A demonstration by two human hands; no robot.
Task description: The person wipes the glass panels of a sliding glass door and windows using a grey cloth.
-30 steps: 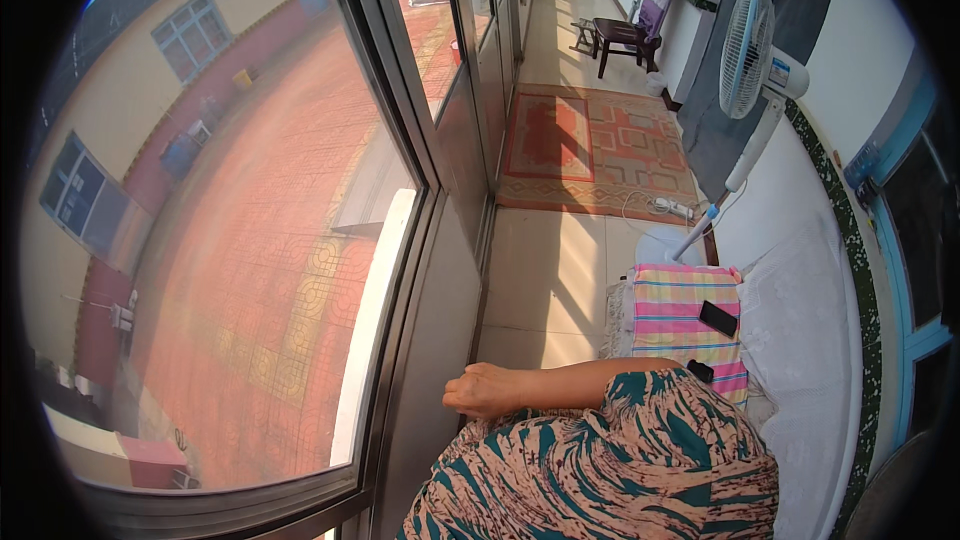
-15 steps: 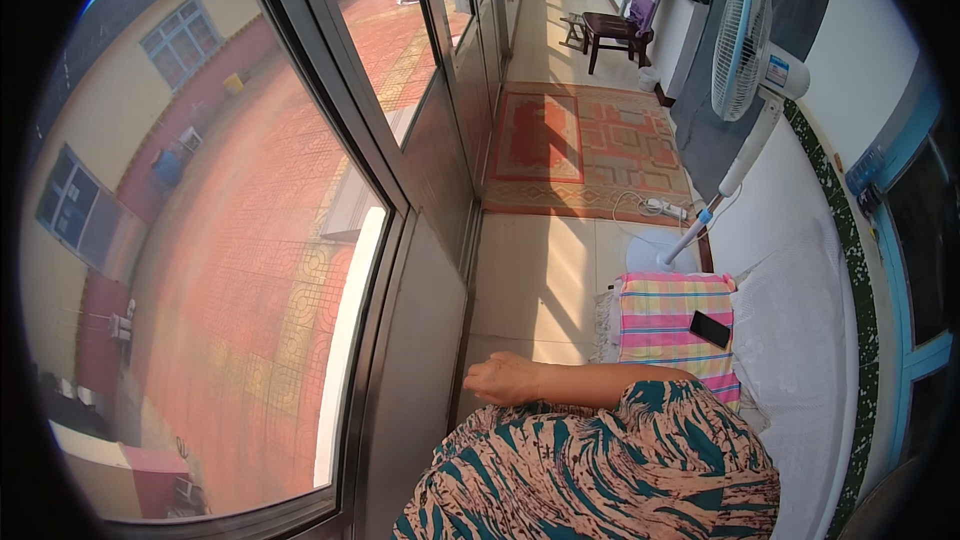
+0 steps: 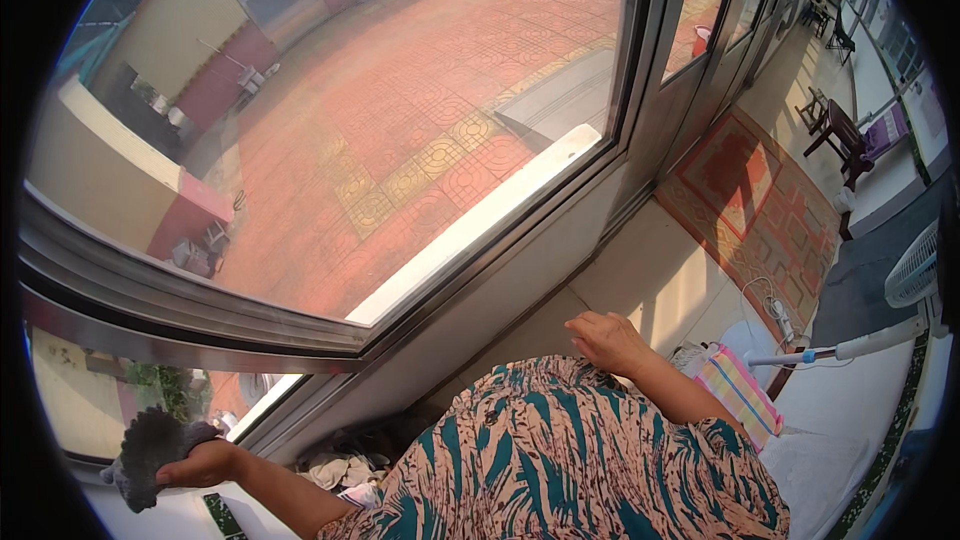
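At the lower left, my left hand [image 3: 205, 464] is closed on a dark grey, fluffy cloth [image 3: 150, 455], with the thumb pressed over it. The bunched cloth hangs beside the lower end of the window frame [image 3: 190, 315]. My right hand [image 3: 612, 342] is in front of my body, near the panel under the window. Its fingers are loosely curled, and nothing shows in them. The patterned fabric of my clothing [image 3: 560, 440] fills the bottom middle.
A standing fan [image 3: 915, 270] rises at the right beside a striped cloth [image 3: 740, 390] on a white-covered seat. Beyond lie a red patterned rug [image 3: 750, 190], a power strip [image 3: 780, 315] and a dark chair [image 3: 845, 140]. Folded fabrics [image 3: 345, 468] lie low by the window wall.
The view has swung left toward the window. My left hand has come into sight with the grey cloth. The phone on the striped cloth is no longer visible.
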